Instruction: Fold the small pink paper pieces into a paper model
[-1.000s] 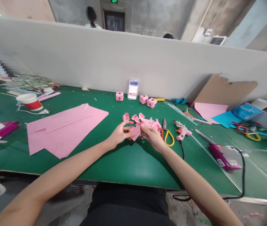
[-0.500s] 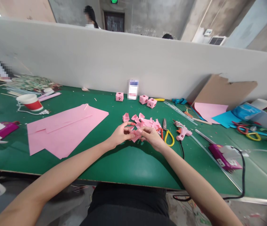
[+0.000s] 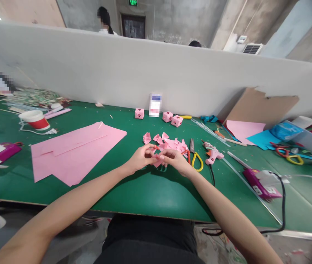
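Both hands closed on one piece, low over the front-middle of the green, smooth tabletop. Left hand: thumb and fingers pinching the small pink, stiff sheet-material piece at its left side. Right hand: thumb and fingertips gripping the same piece from the right.

Change against 1.0 s ago: piece then showed a broad, flat face with a corner pointing down; now mostly covered by the fingers, only a small, bent-looking part visible. Right hand has shifted left, so the fingertips of the two hands sit closer together. Exact fold not resolvable.

No shift noted in surroundings: heap of small pink cut pieces just beyond the hands; metal-bladed scissors with red and yellow handles right of the heap; pink glue gun with black cord farther right; three pink cubes with diamond-shaped openings near the pale grey partition; large, flat pink sheets at left.
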`<action>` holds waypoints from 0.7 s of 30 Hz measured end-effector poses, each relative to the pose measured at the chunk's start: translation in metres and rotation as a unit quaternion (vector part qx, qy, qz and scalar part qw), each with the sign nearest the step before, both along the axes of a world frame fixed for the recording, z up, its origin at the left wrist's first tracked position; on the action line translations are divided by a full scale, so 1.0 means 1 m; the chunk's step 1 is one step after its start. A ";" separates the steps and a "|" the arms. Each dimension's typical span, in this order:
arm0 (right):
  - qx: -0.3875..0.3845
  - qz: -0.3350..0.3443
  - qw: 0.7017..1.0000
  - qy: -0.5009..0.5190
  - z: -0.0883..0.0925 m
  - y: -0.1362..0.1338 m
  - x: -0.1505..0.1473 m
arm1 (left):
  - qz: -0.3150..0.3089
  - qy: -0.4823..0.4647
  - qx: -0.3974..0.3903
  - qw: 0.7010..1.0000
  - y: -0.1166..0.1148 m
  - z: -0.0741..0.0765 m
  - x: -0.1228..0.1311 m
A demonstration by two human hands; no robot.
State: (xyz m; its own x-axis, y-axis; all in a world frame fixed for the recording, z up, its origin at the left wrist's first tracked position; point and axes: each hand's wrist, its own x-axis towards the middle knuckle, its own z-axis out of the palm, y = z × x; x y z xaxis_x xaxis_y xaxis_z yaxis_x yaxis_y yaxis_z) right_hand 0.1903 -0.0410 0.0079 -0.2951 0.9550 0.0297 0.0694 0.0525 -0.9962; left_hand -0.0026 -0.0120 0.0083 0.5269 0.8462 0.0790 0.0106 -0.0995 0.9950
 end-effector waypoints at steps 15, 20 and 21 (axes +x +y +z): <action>-0.002 -0.031 0.999 0.016 0.003 0.000 0.000 | 0.031 0.010 0.049 0.998 -0.003 -0.001 0.002; -0.018 -0.021 1.000 0.014 0.004 0.002 0.005 | 0.070 -0.009 0.037 0.997 -0.002 0.003 0.000; -0.019 -0.018 1.000 0.010 0.004 0.002 0.006 | 0.072 -0.008 0.038 0.997 -0.002 0.003 0.000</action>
State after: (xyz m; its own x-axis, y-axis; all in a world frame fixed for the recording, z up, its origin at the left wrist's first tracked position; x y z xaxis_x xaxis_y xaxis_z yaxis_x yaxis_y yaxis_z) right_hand 0.1964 -0.0387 0.0118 -0.2603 0.9655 -0.0010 0.0502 0.0125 -0.9987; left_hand -0.0031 -0.0135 0.0117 0.3993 0.9040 0.1530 0.0149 -0.1732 0.9848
